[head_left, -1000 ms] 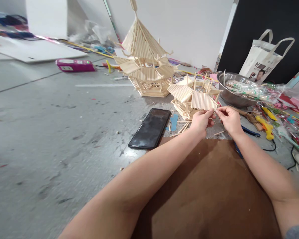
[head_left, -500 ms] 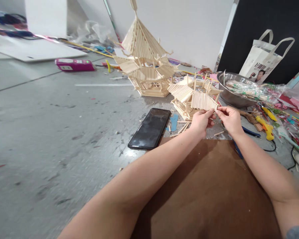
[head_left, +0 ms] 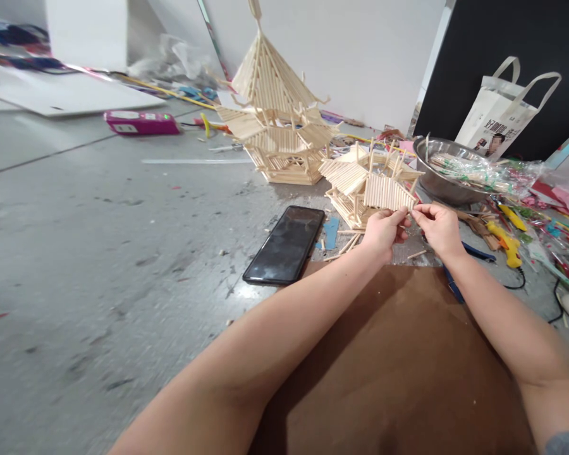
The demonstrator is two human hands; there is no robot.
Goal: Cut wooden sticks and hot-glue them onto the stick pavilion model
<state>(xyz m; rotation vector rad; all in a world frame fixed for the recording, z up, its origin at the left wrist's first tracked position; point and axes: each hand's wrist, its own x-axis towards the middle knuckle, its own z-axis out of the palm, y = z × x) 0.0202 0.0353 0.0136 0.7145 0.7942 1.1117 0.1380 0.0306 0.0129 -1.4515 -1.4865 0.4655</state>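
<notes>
A small pavilion model (head_left: 345, 177) made of thin wooden sticks stands ahead of me, with slatted roof panels and upright posts. My left hand (head_left: 383, 232) is closed at the lower edge of its front roof panel (head_left: 386, 193), thumb and forefinger pinching there. At that panel's right corner, the thumb and forefinger of my right hand (head_left: 439, 227) are pinched together. Whether a separate small stick is between the fingertips is too small to tell. Behind, a taller pagoda model (head_left: 284, 140) of the same sticks rises to a pointed roof.
A black phone (head_left: 285, 245) lies left of my hands, near loose sticks (head_left: 351, 243). Rightward are a metal bowl (head_left: 420, 155) of wrapped sticks, a yellow glue gun (head_left: 505, 243), blue-handled pliers (head_left: 477, 251) and a paper bag (head_left: 495, 114). A purple device (head_left: 142, 123) lies far left.
My right hand has shifted very slightly to the right at the panel's corner. My left hand and both models stay as they were.
</notes>
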